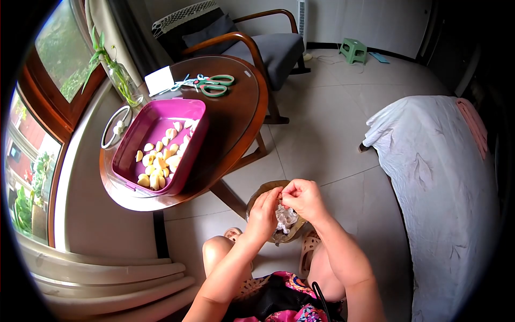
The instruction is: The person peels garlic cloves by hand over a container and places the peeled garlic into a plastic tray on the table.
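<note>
Above a bin on the floor, my left hand [263,210] and my right hand [303,199] meet at the fingertips. Both are closed in a pinch, and whatever sits between them is too small and hidden to make out. Below them, the bin [294,234] has a brownish liner and holds pale, crumpled scraps [286,217]. To the upper left, a purple plastic box [124,144] on the round table contains many whitish-yellow garlic cloves [159,162], lying loose, mostly toward its near end.
The dark wooden table [236,121] also bears green-handled scissors [214,85], a white box [159,80], a coiled white cable [118,129] and a glass vase [124,86] with green stems. An armchair [273,51], green stool [353,50] and cloth-covered furniture [429,161] stand around.
</note>
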The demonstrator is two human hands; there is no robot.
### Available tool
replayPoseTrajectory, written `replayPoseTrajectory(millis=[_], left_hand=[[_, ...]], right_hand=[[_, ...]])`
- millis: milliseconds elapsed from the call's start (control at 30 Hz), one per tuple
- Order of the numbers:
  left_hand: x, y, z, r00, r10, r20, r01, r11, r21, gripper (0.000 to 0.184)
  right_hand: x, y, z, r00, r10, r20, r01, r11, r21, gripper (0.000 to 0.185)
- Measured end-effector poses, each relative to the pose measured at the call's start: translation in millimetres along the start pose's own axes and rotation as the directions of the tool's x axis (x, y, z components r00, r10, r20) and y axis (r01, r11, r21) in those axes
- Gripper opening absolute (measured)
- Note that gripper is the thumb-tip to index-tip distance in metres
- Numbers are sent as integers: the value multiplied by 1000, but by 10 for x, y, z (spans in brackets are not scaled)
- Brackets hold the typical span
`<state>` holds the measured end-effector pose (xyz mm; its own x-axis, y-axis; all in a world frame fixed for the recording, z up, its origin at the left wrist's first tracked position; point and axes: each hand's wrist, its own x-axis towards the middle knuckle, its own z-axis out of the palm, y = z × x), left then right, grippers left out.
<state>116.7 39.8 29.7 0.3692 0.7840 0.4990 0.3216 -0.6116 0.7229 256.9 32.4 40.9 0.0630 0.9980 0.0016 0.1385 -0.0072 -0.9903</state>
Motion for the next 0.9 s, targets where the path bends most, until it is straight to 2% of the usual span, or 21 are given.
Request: replayPoseTrajectory(millis=[33, 133, 167, 233, 267, 367, 433, 467, 567, 667, 767, 800, 867, 900], left_hand=[[4, 6, 0, 1000, -7, 3, 7, 1000, -16, 36], [21, 23, 14, 977, -214, 20, 213, 956, -204, 26], [22, 9, 34, 952, -306, 26, 290, 869, -401, 24], [40, 1, 69, 879, -467, 98, 381, 565, -732, 21], [45, 15, 53, 876, -472, 99, 393, 579, -714, 21], [32, -42, 100, 946, -321, -43, 271, 855, -442, 22], [51, 8, 73, 972, -226, -69, 195, 931, -309, 23], [56, 34, 52, 981, -178, -77, 155, 959, -239, 24], [64, 67, 13, 987, -151, -56, 138, 973, -185, 25], [55, 41, 40, 986, -154, -69, 137, 969, -205, 27], [58, 70, 73, 987, -107, -119, 82, 975, -204, 25], [42, 44, 81, 982, -161, -97, 129, 952, -277, 24], [-2, -31, 100, 964, -262, -41, 222, 883, -414, 23], [-1, -30, 99, 942, -335, -2, 273, 773, -573, 22]], right_hand=[[0, 2, -2, 1000, -10, -7, 10, 1000, -18, 4], [-23, -141, -8, 996, 88, -12, -81, 961, 263, 3], [-22, -167, -14, 996, 86, -6, -81, 953, 293, 3], [-24, -197, -33, 996, 85, 4, -81, 932, 353, 4], [-26, -205, -20, 996, 82, -23, -70, 942, 329, 4], [-33, -185, 36, 996, 41, -77, -23, 976, 218, 8], [-23, -125, 44, 997, -26, -69, 32, 995, 90, 11], [-26, -137, 24, 999, -6, -44, 10, 995, 97, 11], [-18, -114, -4, 999, 31, -10, -27, 960, 279, 8], [-20, -113, -14, 998, 55, -27, -46, 963, 267, 6], [-44, -128, 43, 983, -98, -158, 76, 987, -138, 8], [-31, -74, 58, 961, -214, -174, 174, 960, -221, 10], [-18, -43, 62, 969, -138, -203, 129, 990, -58, 9], [-13, -47, 64, 972, -100, -212, 107, 994, 24, 11]])
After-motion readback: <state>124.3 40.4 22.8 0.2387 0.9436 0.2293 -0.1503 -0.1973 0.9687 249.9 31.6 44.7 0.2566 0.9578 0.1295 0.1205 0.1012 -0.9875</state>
